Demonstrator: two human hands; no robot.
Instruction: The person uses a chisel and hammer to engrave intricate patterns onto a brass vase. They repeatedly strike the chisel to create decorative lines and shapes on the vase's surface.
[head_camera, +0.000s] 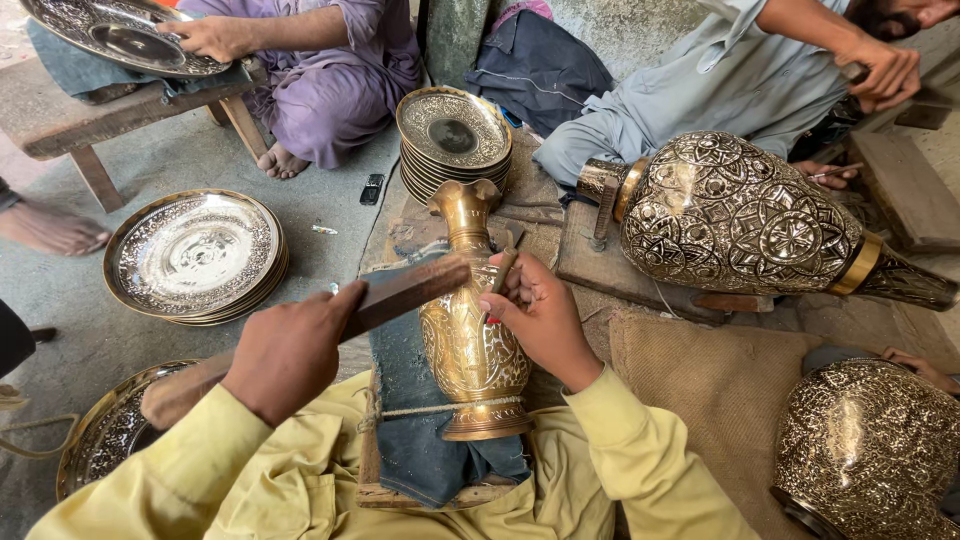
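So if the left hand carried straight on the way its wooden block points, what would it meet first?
Most likely the chisel held by the right hand against the brass vase; the wooden block in the left hand already ends just short of it, though depth is unclear.

Engraved tray (105, 435) cut by the left edge and hidden under the yellow sleeve (190, 470). Round vessel (865, 450) cropped at the lower right corner. Chisel (502, 272) tip concealed by the right hand (540, 315); blurred foot (50, 228) at left.

Grey floor (330, 215) bears stacked engraved plates (195, 255); wooden board (400, 240) too.
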